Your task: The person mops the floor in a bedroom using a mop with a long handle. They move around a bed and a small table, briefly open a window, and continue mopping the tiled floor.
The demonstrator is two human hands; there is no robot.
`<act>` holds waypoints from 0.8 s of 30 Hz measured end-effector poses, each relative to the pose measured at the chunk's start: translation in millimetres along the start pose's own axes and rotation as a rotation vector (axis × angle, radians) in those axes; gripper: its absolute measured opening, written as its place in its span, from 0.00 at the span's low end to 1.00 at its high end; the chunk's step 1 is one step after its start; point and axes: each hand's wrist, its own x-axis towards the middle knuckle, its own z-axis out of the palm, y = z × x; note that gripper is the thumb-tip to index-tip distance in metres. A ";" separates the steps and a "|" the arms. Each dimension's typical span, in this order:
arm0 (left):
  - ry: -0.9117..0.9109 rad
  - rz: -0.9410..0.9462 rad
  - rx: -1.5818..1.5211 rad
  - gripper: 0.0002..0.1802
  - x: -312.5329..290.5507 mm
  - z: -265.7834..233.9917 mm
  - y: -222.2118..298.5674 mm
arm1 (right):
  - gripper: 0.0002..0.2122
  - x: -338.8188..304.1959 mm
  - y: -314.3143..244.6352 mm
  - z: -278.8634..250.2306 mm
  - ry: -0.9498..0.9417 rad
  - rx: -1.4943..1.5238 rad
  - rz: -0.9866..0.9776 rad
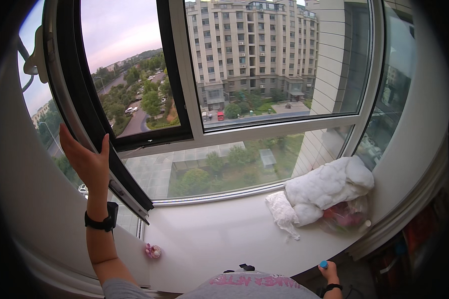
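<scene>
My left hand is raised at the left with its fingers stretched out and the thumb apart. It lies against the edge of a dark-framed window sash, which stands swung inward; whether the palm presses on it I cannot tell. A black watch is on that wrist. Low at the right, my right hand is closed around a small thing with a round blue end. The rest of that thing is hidden in the fist. A black band circles the right wrist.
Below the window runs a white sill. At its right lie a rolled white quilt, a crumpled white cloth and a clear plastic bag with reddish contents. A small pink ornament sits near the left edge. Curtains hang at the right.
</scene>
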 end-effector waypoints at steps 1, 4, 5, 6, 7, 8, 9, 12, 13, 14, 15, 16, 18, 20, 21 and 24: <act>0.022 0.031 0.065 0.50 -0.1 -1.4 -5.2 | 0.08 -2.8 0.1 -0.7 0.015 0.018 -0.023; 0.018 -0.004 0.106 0.52 -0.8 -6.4 -15.1 | 0.11 -14.2 11.3 1.1 -0.037 -0.070 0.038; 0.001 -0.019 0.120 0.52 -6.0 -4.1 -17.2 | 0.11 -16.2 14.7 -1.3 -0.044 -0.090 0.043; -0.008 -0.025 0.162 0.53 -2.7 -8.2 -17.5 | 0.11 -18.0 14.6 1.7 -0.066 -0.097 0.037; 0.002 0.005 0.167 0.52 1.3 -11.5 -19.4 | 0.10 -19.2 14.0 4.5 -0.090 -0.104 0.031; 0.011 0.038 0.206 0.53 2.5 -13.7 -27.1 | 0.09 -17.5 7.2 7.4 -0.108 -0.069 0.026; 0.019 0.066 0.227 0.53 0.5 -12.5 -31.4 | 0.08 -15.9 -2.0 6.1 -0.115 -0.041 0.035; -0.012 0.085 0.234 0.53 -2.2 -18.0 -37.5 | 0.09 -16.3 15.0 12.5 -0.104 -0.016 -0.003; -0.013 0.091 0.239 0.53 -2.8 -20.3 -39.3 | 0.10 -15.5 26.1 15.4 -0.093 -0.014 -0.028; -0.009 0.099 0.247 0.53 -2.6 -22.8 -41.7 | 0.10 -14.5 27.9 17.4 -0.079 -0.056 -0.059; -0.005 0.108 0.254 0.53 -2.8 -25.3 -44.4 | 0.09 -16.3 30.0 17.9 -0.084 -0.048 -0.052; 0.004 0.121 0.252 0.52 -3.5 -27.4 -48.9 | 0.09 -19.4 31.8 18.5 -0.088 -0.041 -0.045; 0.030 0.144 0.248 0.51 -4.8 -31.0 -60.7 | 0.08 -19.4 32.9 17.4 -0.096 -0.037 -0.036; 0.033 0.147 0.283 0.49 -6.5 -35.6 -73.9 | 0.07 -25.7 45.4 20.5 -0.111 -0.046 -0.026; 0.034 0.147 0.299 0.48 -7.2 -38.0 -76.7 | 0.07 -27.8 50.4 22.3 -0.080 -0.021 -0.034; 0.062 0.179 0.327 0.39 -6.2 -50.6 -85.1 | 0.07 -31.4 54.7 29.5 -0.043 0.033 -0.036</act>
